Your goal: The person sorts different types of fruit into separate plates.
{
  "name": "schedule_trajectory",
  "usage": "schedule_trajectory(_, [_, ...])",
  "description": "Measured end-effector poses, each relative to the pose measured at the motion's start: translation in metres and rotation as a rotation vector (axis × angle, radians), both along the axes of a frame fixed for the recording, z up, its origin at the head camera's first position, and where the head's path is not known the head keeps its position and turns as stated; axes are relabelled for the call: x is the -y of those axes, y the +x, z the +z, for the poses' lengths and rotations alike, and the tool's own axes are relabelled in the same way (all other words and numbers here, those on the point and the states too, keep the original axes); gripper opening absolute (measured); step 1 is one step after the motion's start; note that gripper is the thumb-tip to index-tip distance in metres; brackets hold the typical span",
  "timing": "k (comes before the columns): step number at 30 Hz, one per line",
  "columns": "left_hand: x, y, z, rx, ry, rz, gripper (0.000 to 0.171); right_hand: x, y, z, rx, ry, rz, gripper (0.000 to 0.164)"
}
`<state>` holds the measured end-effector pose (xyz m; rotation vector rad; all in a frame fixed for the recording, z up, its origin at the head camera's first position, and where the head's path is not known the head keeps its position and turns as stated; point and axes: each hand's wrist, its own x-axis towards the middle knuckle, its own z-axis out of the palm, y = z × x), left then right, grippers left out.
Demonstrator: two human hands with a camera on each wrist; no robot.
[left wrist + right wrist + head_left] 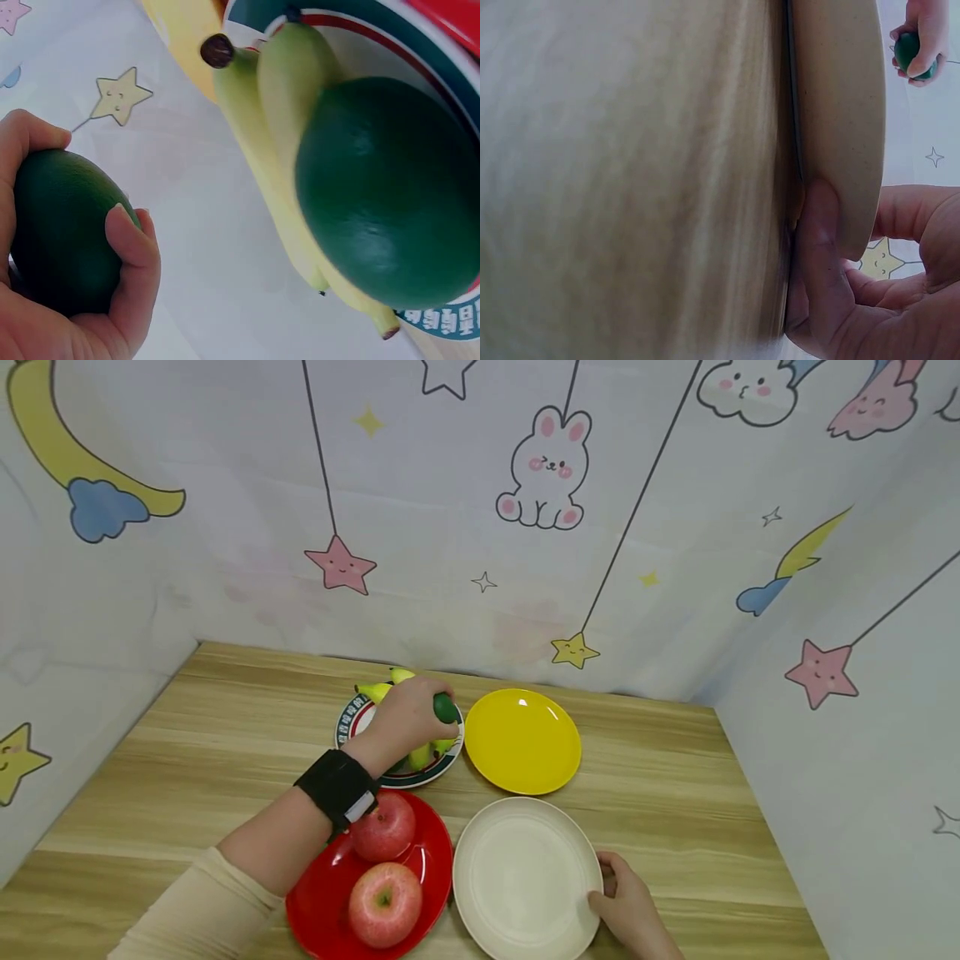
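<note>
My left hand [397,720] is above the patterned plate [343,727] at the back left, its fingers curled round a dark green avocado [64,232]. On that plate lie yellow-green bananas [262,150] and another avocado [390,195], seen close in the left wrist view. At the front, my right hand [630,902] pinches the right rim of a cream plate [525,877], which holds nothing. The right wrist view has one digit against the plate's outer side and other fingers past the rim [847,150].
A yellow plate [522,742] stands behind the cream one. To the left, a red plate [322,893] bears two apples [385,904], partly under my left forearm. The wooden tabletop [690,810] meets printed cloth walls [450,518] at the back and sides.
</note>
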<state>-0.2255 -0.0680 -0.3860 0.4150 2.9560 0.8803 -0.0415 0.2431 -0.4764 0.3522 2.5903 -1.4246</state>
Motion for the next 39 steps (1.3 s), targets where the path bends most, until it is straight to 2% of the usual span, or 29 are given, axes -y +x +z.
schedule_trajectory(3, [-0.005, 0.004, 0.004, -0.026, -0.011, -0.017, 0.038, 0.000, 0.000, 0.000, -0.002, -0.008, -0.005, 0.052])
schedule_trajectory(9, [-0.013, 0.010, 0.010, -0.024, 0.003, -0.048, 0.038, -0.001, 0.000, 0.000, -0.001, -0.014, -0.010, 0.052])
schedule_trajectory(17, [-0.026, 0.020, 0.013, -0.033, 0.029, -0.096, 0.039, 0.000, 0.001, 0.001, 0.006, -0.019, -0.005, 0.052])
schedule_trajectory(22, [-0.038, 0.029, 0.017, -0.050, -0.005, -0.157, 0.037, 0.000, 0.001, 0.001, -0.001, -0.031, -0.007, 0.053])
schedule_trajectory(27, [-0.047, 0.035, 0.020, -0.036, -0.039, -0.193, 0.038, 0.000, 0.000, -0.001, -0.002, -0.027, -0.008, 0.052])
schedule_trajectory(39, [-0.067, 0.045, 0.016, -0.014, -0.073, -0.264, 0.039, 0.001, 0.000, 0.002, 0.009, -0.027, -0.004, 0.053])
